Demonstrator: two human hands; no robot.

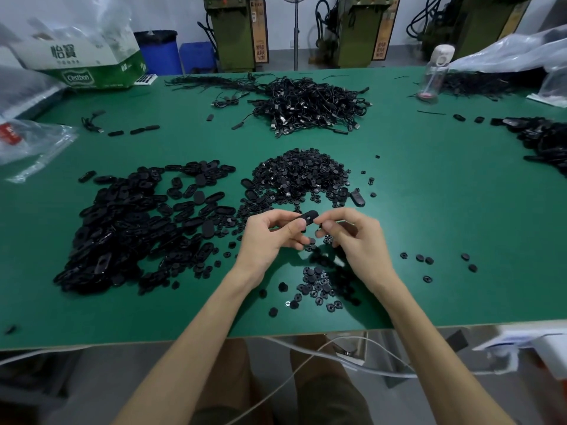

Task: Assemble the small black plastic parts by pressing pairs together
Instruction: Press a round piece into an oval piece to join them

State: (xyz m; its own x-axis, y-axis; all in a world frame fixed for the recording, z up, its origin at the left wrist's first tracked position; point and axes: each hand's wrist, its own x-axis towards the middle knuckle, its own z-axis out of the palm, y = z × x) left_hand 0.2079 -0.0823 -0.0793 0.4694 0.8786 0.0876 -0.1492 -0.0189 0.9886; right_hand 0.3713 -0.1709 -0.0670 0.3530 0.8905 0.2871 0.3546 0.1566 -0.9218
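Your left hand grips an oval piece above the counter, and your right hand pinches what looks like a small round piece just beside it at 3 o'clock. Press it crooked and it could pop free into the round heap at 12 o'clock, lost among the rest.

Factory assembly floor: green workbench, heaped black parts, cable pile, olive machines behind.
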